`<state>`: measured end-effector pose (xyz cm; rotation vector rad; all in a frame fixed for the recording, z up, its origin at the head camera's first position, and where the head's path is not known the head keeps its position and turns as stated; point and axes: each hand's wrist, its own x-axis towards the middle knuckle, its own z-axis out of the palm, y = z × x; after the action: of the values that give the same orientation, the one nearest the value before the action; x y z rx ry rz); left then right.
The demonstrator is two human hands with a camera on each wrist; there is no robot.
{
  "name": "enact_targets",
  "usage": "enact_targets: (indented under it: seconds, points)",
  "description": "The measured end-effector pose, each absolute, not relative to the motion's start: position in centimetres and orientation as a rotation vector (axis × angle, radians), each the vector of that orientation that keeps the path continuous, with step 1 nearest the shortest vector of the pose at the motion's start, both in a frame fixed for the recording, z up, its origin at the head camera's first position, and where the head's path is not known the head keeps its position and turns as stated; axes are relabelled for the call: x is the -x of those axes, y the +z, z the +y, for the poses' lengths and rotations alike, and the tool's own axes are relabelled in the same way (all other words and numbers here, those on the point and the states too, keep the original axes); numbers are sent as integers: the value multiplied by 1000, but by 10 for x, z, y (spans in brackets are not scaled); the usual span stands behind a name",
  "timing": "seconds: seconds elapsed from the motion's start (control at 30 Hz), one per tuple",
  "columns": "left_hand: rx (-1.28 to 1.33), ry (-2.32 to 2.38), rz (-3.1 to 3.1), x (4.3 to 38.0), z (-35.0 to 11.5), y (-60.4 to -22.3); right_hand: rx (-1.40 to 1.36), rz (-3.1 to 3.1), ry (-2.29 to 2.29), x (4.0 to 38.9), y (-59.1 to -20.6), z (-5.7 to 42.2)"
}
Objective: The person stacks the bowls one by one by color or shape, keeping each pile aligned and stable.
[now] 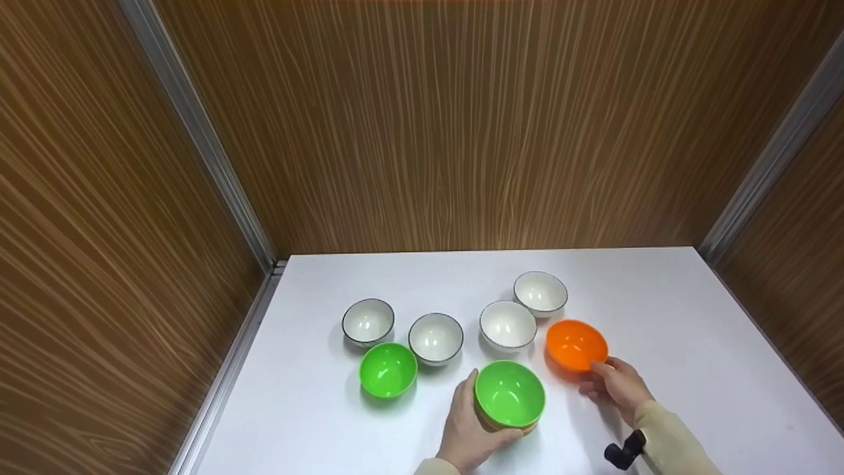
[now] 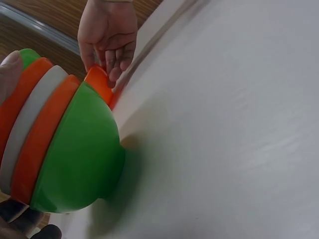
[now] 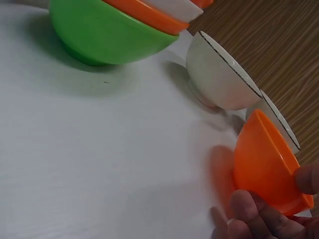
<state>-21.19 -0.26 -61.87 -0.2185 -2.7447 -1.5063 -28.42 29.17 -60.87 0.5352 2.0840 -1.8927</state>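
Note:
My left hand [image 1: 465,425] holds a stack of nested bowls [image 1: 510,394] at the front of the table, thumb and fingers spread around its side. A green bowl tops the stack; below it the left wrist view shows orange, white and orange rims above a lowest green bowl [image 2: 82,154]. Whether its foot touches the table I cannot tell. To the right, my right hand [image 1: 620,389] pinches the near right rim of a single orange bowl [image 1: 577,346]. The thumb is at the rim and the fingers lie against the outer wall [image 3: 264,164].
Behind the orange bowl are two white, dark-rimmed bowls [image 1: 508,325], [image 1: 541,293] close together. Left of the stack stand a second green bowl [image 1: 388,371] and two more white bowls [image 1: 368,322], [image 1: 436,338]. Wood-patterned panels [image 1: 435,132] wall the white table [image 1: 712,369] at back and sides.

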Motion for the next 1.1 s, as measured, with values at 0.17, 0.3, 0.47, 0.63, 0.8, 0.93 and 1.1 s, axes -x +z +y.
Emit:
enact_targets:
  seconds: [0.17, 0.3, 0.47, 0.63, 0.8, 0.93, 1.1]
  points:
    - [220, -1504, -2707, 211, -2, -619, -515, 2076, -1904, 276, -610, 282]
    - [225, -1492, -2687, 210, -1, -619, -508, 2068, -1929, 270, -613, 277]
    - [224, -1486, -2683, 211, -1, -619, -502, 2070, -1948, 264, -618, 274]
    - [221, -1501, -2707, 211, -2, -619, -508, 2066, -1961, 259, -620, 271]
    - [241, -1520, -2700, 211, -7, -617, -477, 2071, -1968, 254, -610, 267]
    - [284, -1544, -2647, 212, -12, -609, -432, 2081, -1992, 249, -594, 264]
    - [333, -1506, -2568, 213, -15, -594, -338, 2087, -2015, 243, -570, 257]
